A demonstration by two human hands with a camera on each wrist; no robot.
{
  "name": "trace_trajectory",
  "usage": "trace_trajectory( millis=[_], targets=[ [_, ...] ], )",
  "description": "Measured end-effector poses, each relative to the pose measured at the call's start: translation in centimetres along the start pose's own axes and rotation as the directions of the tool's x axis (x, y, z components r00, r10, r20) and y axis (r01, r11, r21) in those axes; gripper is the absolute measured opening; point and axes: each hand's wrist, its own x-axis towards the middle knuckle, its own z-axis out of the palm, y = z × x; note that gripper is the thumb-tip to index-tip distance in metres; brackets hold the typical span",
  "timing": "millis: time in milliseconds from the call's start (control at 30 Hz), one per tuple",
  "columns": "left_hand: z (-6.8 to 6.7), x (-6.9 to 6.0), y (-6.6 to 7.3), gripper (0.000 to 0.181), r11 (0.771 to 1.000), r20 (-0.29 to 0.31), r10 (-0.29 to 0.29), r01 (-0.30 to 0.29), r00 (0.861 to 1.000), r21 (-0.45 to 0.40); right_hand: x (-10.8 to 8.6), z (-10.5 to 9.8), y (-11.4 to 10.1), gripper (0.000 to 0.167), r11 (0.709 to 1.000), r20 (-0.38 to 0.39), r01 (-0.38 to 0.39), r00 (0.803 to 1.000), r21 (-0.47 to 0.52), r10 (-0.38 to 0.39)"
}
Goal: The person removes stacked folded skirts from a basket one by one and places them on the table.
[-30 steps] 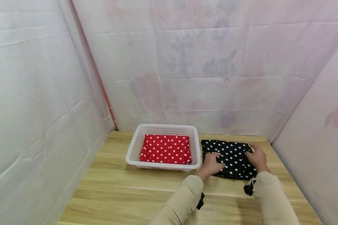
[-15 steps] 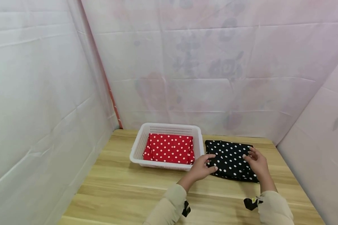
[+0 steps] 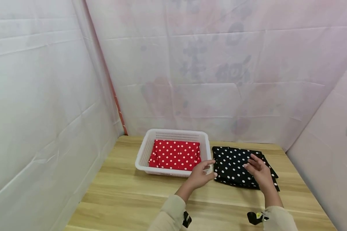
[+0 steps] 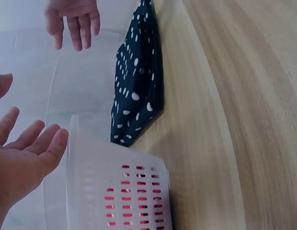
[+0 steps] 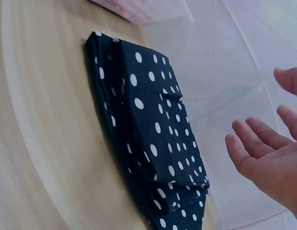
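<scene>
A folded black cloth with white dots [image 3: 231, 168] lies on the table to the right of the basket; the right wrist view shows its stacked layers [image 5: 158, 124]. Above its right part hovers my right hand [image 3: 260, 173], fingers loosely bent and apart from the fabric. My left hand [image 3: 200, 175] is held in the air by the basket's front right corner, thumb and fingers spread, nothing between them. Inside the white plastic basket [image 3: 141, 157] rests a folded red cloth with white dots [image 3: 176, 155]. In the left wrist view, the left palm [image 4: 19, 172] appears beside the basket wall [image 4: 115, 172].
The wooden table [image 3: 138, 205] reaches toward me in front of the basket and black cloth. White patterned sheeting [image 3: 196, 80] hangs behind the table and along both sides.
Both hands have come off the black cloth; the left moved left toward the basket, the right lifted slightly. The black cloth's right side now spreads out in loose corners.
</scene>
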Motion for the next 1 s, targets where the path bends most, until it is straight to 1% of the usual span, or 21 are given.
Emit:
trace_trajectory(
  millis=[100,267,433,567,700,800,900,1000],
  targets=[
    [-0.4,-0.4,-0.3,0.047,1.0,-0.037,0.008,-0.008,0.999,-0.005,-0.5,0.6,0.4,0.071,0.998,-0.007,0.028,1.0,0.053,-0.028],
    [-1.5,-0.9,-0.9,0.048,1.0,-0.08,0.021,-0.022,0.997,-0.013,-1.3,1.4,0.6,0.062,0.993,0.002,0.075,0.997,0.086,-0.075],
    [-3.0,-1.1,-1.4,0.045,0.999,-0.12,0.016,-0.02,0.993,-0.028,-1.5,2.3,0.0,0.061,0.986,0.06,0.091,0.993,0.143,-0.1],
    [-4.2,-1.2,-1.6,0.045,1.0,-0.146,0.018,-0.021,0.989,-0.022,-1.1,3.1,-0.6,0.063,0.981,0.113,0.103,0.986,0.166,-0.122],
    [-5.3,-1.2,-2.1,0.045,1.0,-0.174,0.022,-0.024,0.984,-0.01,-0.6,4.1,-1.0,0.061,0.973,0.155,0.105,0.978,0.204,-0.138],
    [-6.1,-1.4,-2.4,0.045,1.0,-0.194,-0.001,-0.001,0.981,-0.006,-0.3,4.8,-1.2,0.059,0.968,0.174,0.097,0.975,0.233,-0.14],
    [-6.8,-1.6,-2.6,0.045,0.999,-0.195,-0.034,0.033,0.98,-0.008,-0.1,5.5,-1.5,0.059,0.966,0.182,0.084,0.975,0.246,-0.131],
    [-7.5,-1.9,-2.7,0.046,0.998,-0.196,-0.058,0.058,0.979,-0.005,0.2,6.2,-1.9,0.061,0.963,0.22,0.039,0.97,0.265,-0.1]
  ],
)
